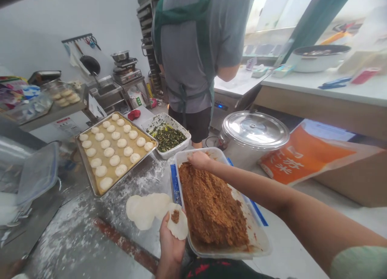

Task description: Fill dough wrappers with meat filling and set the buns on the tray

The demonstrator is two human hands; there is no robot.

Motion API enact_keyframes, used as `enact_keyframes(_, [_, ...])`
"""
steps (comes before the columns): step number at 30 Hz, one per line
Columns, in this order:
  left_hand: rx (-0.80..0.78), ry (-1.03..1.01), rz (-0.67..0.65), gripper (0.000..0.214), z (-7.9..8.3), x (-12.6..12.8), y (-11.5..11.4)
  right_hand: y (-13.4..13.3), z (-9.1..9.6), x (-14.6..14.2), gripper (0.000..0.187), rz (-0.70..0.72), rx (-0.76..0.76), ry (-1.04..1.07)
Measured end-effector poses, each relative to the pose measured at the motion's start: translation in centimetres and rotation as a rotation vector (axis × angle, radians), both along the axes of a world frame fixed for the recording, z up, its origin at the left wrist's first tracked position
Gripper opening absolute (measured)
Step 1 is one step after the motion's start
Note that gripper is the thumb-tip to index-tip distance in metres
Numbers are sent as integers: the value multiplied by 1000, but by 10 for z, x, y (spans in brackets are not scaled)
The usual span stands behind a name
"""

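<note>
A round dough wrapper (pixel 180 226) with a small dab of brown filling rests in my left hand (pixel 171 240), held beside the tub's near left side. My right hand (pixel 199 160) reaches across to the far left part of a clear plastic tub (pixel 260 242) with blue clips. Its fingers are closed at the edge of the brown filling (pixel 214 202), and what they grip is hidden. Several flat dough wrappers (pixel 145 209) overlap on the floured steel table (pixel 75 230) left of the tub. A floury rolling pin (pixel 127 244) lies nearer to me.
A lined baking tray (pixel 87 178) holds rows of filled dough rounds. Behind the tub stands a white container (pixel 169 153) of chopped green filling. A lidded steel pot (pixel 255 130) is at the right, near an orange sack (pixel 305 154). A person in a green apron (pixel 187 49) stands beyond.
</note>
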State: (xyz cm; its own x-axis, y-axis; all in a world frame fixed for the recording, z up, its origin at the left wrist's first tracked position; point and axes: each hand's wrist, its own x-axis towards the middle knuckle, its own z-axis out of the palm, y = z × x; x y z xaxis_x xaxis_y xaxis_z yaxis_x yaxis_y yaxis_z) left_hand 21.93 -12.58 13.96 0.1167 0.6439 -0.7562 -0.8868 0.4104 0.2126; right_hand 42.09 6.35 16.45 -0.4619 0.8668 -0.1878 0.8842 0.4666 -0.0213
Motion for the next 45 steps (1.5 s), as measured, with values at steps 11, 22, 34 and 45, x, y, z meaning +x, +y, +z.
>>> enact_keyframes(11, [-24, 9, 3, 19, -2, -2, -6, -53, -11, -15, 25, 108, -10, -62])
enact_keyframes(22, [-4, 50, 41, 20, 11, -11, -20, -136, -22, -32, 18, 406, -127, -21])
enact_keyframes(34, [-8, 82, 103, 21, 6, -23, -40, -202, -4, -14, 14, 446, -131, 9])
enact_keyframes(45, [6, 82, 53, 20, 11, -14, -43, -232, -15, -26, 19, 283, -255, -43])
